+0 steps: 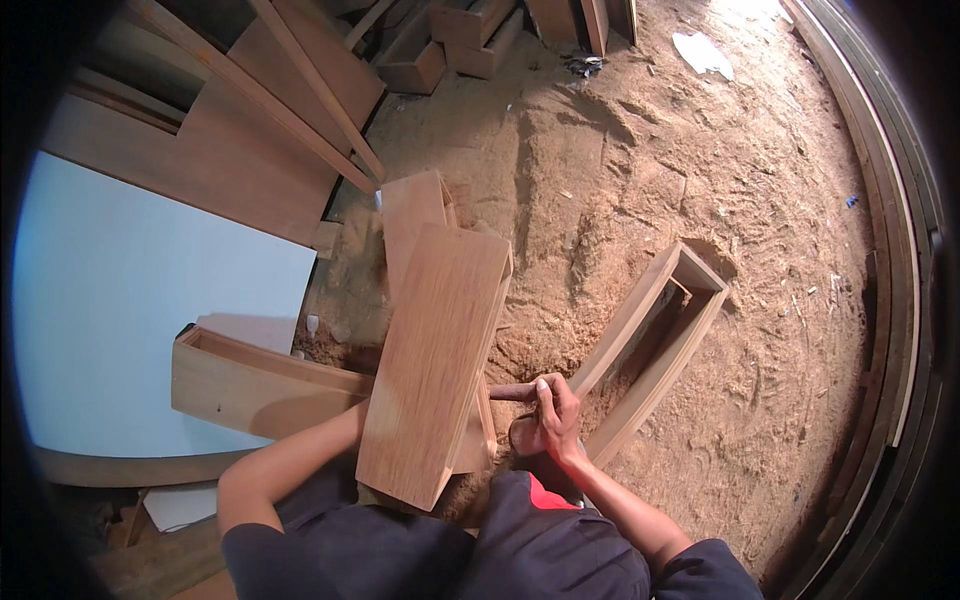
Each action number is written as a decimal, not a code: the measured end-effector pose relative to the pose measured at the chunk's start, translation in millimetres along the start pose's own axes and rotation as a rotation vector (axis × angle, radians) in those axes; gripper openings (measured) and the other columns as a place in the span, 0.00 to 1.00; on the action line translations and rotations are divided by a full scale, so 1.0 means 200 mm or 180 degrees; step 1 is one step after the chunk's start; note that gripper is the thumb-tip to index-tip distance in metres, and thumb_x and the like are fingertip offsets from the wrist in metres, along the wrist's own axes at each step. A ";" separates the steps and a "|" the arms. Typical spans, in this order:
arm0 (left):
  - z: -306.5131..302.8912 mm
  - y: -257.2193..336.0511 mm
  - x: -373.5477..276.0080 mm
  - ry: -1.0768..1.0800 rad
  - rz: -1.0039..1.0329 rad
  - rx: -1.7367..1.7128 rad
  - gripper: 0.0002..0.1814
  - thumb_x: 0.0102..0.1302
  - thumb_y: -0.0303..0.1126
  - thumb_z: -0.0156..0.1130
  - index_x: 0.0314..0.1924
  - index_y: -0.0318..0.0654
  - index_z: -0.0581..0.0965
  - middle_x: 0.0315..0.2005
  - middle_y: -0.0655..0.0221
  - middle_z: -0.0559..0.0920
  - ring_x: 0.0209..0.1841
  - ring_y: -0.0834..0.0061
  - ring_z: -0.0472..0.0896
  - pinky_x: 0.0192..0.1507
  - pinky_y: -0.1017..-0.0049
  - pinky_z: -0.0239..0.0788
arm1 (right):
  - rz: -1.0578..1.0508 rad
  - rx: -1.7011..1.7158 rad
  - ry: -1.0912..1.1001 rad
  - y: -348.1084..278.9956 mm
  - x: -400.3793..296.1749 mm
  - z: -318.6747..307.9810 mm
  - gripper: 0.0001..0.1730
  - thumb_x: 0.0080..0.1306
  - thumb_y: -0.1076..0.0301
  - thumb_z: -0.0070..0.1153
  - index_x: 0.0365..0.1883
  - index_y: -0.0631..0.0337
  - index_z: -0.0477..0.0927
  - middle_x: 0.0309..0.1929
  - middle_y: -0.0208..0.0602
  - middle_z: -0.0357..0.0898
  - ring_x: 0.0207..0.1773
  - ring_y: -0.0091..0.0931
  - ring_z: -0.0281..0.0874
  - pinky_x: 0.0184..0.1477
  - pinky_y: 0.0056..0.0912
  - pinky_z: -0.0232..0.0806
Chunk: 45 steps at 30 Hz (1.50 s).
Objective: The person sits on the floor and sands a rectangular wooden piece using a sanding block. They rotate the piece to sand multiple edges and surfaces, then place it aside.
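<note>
My right hand (559, 412) is closed around a slim brown rod or handle (514, 392), whose far end reaches the edge of a wooden box. That box (439, 352), a narrow drawer-like piece with a broad plywood face turned up, lies tilted in front of my body. My left forearm goes behind it, and the left hand is hidden there. Beneath and beyond it is another wooden box (412, 217). To the right an open wooden frame (630, 352) rests on the sawdust. At the left a further narrow box (262, 382) lies partly over a white panel.
Sawdust and shavings (600, 187) cover the floor. A large white panel (165, 300) and brown plywood (262, 150) with long battens lie at the left. Several drawer boxes (472, 34) stand at the far side. Long boards (885, 225) run along the right edge.
</note>
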<state>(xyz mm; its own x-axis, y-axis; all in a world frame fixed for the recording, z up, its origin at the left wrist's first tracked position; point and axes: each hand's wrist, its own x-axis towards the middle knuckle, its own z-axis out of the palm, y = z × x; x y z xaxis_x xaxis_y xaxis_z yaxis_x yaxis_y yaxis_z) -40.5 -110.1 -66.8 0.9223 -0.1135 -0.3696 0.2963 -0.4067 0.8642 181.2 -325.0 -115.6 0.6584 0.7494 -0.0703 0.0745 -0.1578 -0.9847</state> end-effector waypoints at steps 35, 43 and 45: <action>-0.29 -0.21 0.19 0.0754 -0.0236 -0.0430 0.40 0.80 0.49 0.53 0.82 0.39 0.55 0.80 0.55 0.61 0.82 0.61 0.60 0.83 0.57 0.51 | 0.0342 -0.0220 0.0210 0.06 -0.02 0.08 0.16 0.84 0.60 0.48 0.40 0.64 0.77 0.23 0.36 0.72 0.26 0.25 0.71 0.30 0.36 0.65; 0.09 -0.08 0.06 0.0270 0.0262 -0.0123 0.38 0.80 0.47 0.53 0.82 0.38 0.56 0.80 0.54 0.62 0.81 0.61 0.61 0.83 0.58 0.51 | 0.0450 -0.0127 0.0150 0.04 -0.02 0.06 0.16 0.84 0.60 0.47 0.40 0.63 0.76 0.21 0.32 0.69 0.25 0.22 0.67 0.29 0.34 0.62; 0.09 -0.07 0.08 0.0228 0.0351 -0.0066 0.38 0.80 0.47 0.53 0.82 0.38 0.56 0.80 0.54 0.62 0.81 0.61 0.62 0.82 0.58 0.52 | 0.0410 -0.0127 0.0173 0.02 -0.02 0.07 0.16 0.84 0.61 0.47 0.39 0.63 0.76 0.21 0.33 0.69 0.25 0.23 0.67 0.29 0.34 0.62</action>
<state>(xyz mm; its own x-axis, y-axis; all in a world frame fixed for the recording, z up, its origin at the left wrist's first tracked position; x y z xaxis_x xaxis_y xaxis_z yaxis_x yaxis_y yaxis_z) -33.2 -122.8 -90.5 0.9647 -0.0911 -0.2471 0.1964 -0.3764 0.9054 168.9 -319.6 -120.7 0.7040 0.6855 -0.1858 0.0158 -0.2767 -0.9608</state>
